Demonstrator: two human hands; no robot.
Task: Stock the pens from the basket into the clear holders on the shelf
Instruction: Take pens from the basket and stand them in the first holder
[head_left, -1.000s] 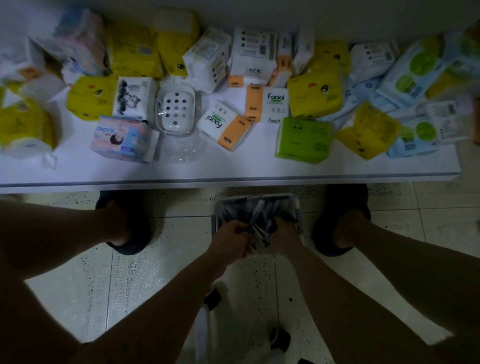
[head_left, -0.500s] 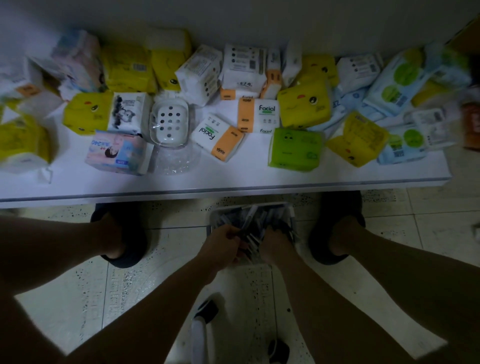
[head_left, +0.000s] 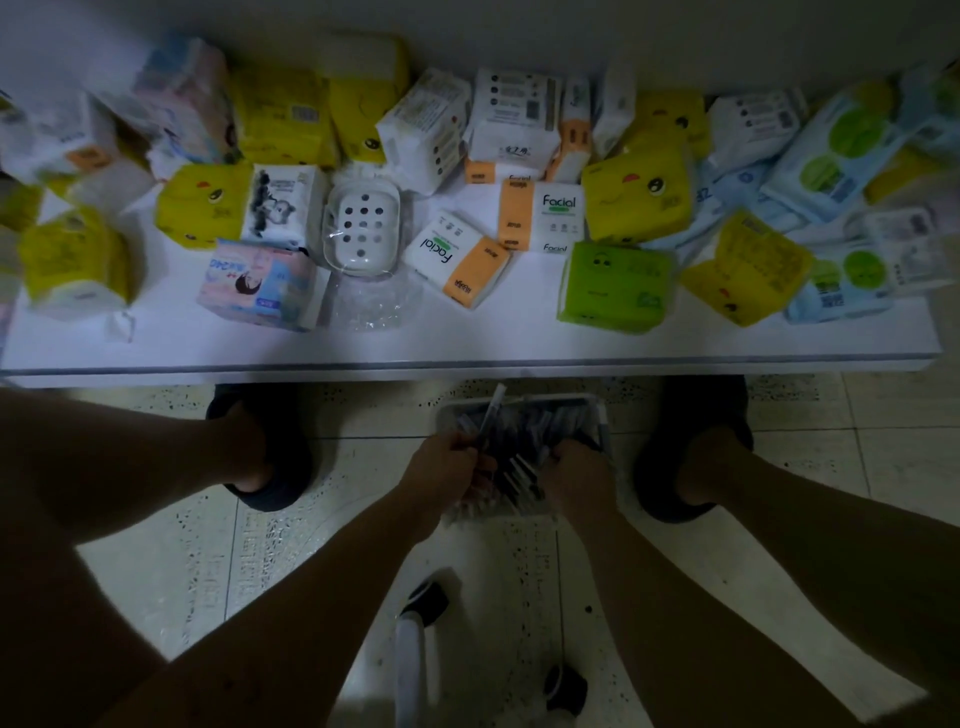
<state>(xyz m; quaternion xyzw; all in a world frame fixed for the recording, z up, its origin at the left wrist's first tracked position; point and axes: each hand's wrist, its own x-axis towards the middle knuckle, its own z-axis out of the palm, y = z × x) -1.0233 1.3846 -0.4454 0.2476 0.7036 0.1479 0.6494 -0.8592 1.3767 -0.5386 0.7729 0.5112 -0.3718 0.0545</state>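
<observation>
pens (head_left: 492, 413) now poke higher from the gripping left hand (head_left: 449, 467) over the basket (head_left: 600, 415); right hand (head_left: 576, 475) seemingly clutches more.

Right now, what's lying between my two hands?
A loose pile of pens in the basket fills the gap between your left hand and right hand, seen in the head view.

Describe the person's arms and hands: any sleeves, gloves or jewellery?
The left hand and right hand are bare, without gloves. Both forearms are bare too, with no sleeves in view. No watch, ring or bracelet shows in the dim light.
</observation>
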